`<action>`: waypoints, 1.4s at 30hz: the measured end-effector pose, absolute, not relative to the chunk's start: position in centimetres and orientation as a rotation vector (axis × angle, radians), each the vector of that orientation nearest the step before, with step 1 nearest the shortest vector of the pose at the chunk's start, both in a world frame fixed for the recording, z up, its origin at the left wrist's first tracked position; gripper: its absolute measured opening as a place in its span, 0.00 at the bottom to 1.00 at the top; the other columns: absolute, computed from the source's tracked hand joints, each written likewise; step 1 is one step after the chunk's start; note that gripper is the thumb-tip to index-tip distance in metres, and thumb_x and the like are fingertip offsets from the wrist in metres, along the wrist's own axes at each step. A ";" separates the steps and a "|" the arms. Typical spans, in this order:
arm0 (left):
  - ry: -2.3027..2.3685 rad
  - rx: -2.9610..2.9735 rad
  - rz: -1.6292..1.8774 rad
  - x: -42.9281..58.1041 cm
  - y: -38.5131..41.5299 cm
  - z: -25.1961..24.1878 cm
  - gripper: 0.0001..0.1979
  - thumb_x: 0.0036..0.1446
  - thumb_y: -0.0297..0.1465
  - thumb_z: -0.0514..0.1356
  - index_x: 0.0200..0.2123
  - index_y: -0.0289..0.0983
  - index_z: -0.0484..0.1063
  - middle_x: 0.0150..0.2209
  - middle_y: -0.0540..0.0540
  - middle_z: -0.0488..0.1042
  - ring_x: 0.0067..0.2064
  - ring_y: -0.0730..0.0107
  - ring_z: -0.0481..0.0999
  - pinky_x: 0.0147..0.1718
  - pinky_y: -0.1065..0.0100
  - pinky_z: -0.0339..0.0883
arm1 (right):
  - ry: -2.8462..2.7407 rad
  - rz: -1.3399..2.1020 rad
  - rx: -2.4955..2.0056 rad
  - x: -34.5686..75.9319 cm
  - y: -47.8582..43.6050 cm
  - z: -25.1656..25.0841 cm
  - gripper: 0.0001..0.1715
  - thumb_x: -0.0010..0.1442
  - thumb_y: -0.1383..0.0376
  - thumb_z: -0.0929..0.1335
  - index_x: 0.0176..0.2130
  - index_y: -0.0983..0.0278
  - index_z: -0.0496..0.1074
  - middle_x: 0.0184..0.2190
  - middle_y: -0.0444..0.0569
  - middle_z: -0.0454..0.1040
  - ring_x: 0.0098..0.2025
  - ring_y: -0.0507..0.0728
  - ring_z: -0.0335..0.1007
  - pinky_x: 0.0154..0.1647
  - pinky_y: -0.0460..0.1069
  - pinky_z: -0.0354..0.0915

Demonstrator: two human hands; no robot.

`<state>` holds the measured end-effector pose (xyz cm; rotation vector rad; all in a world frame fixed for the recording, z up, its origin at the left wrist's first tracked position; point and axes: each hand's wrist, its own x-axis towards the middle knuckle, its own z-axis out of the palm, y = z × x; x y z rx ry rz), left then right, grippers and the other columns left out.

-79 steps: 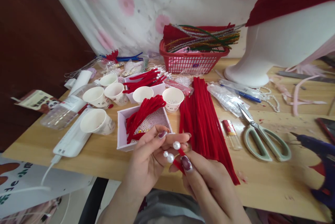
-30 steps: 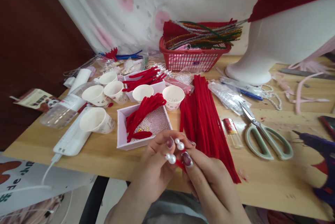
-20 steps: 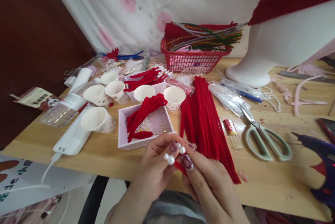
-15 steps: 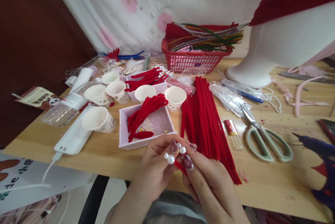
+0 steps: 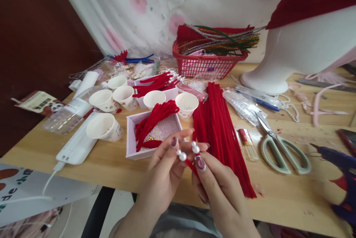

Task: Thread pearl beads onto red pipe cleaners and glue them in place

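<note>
Both of my hands meet over the near table edge around a small red pipe-cleaner piece tipped with white pearls (image 5: 187,153). My left hand (image 5: 164,171) pinches it by the pearl tips between thumb and fingers. My right hand (image 5: 219,189) grips the red stem from below, thumb on top. Just beyond them lie a white tray (image 5: 130,139) of small beads with red pieces and a long bundle of red pipe cleaners (image 5: 219,126).
Several white paper cups (image 5: 103,127) stand left of the tray. A red basket (image 5: 208,63) of pipe cleaners is at the back, a white mannequin base (image 5: 267,78) to its right. Scissors (image 5: 280,145), a lighter (image 5: 246,141) and a blue glue gun (image 5: 339,160) lie right.
My left fingers have shifted up along the pearl tips and spread a little; the pearls sit slightly higher. The view has drifted a little. The table items have not moved.
</note>
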<state>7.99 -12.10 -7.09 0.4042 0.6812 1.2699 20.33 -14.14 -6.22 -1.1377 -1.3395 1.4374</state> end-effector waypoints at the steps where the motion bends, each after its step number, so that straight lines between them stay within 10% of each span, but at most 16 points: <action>1: 0.691 0.412 1.314 8.0 -12.2 -7.0 0.12 0.59 0.40 0.69 0.42 0.41 0.82 0.34 0.46 0.86 0.41 0.61 0.86 0.46 0.64 0.77 | -1.306 1.450 -1.132 20.2 -14.0 -6.4 0.25 0.73 0.50 0.61 0.28 0.59 0.62 0.20 0.38 0.57 0.22 0.51 0.49 0.22 0.48 0.47; 8: 0.778 0.450 1.392 8.5 -12.8 -6.6 0.10 0.56 0.37 0.72 0.36 0.40 0.78 0.38 0.45 0.86 0.51 0.55 0.83 0.56 0.57 0.73 | -1.353 1.373 -1.083 20.4 -13.8 -8.0 0.14 0.73 0.54 0.64 0.38 0.58 0.68 0.22 0.37 0.55 0.22 0.51 0.47 0.19 0.45 0.49; 42: 0.732 0.392 1.377 9.0 -12.8 -7.8 0.06 0.59 0.33 0.70 0.35 0.39 0.78 0.37 0.45 0.87 0.47 0.59 0.85 0.52 0.61 0.76 | -1.474 1.245 -1.030 20.5 -13.5 -7.4 0.20 0.75 0.60 0.62 0.29 0.60 0.61 0.22 0.37 0.59 0.22 0.49 0.53 0.20 0.45 0.52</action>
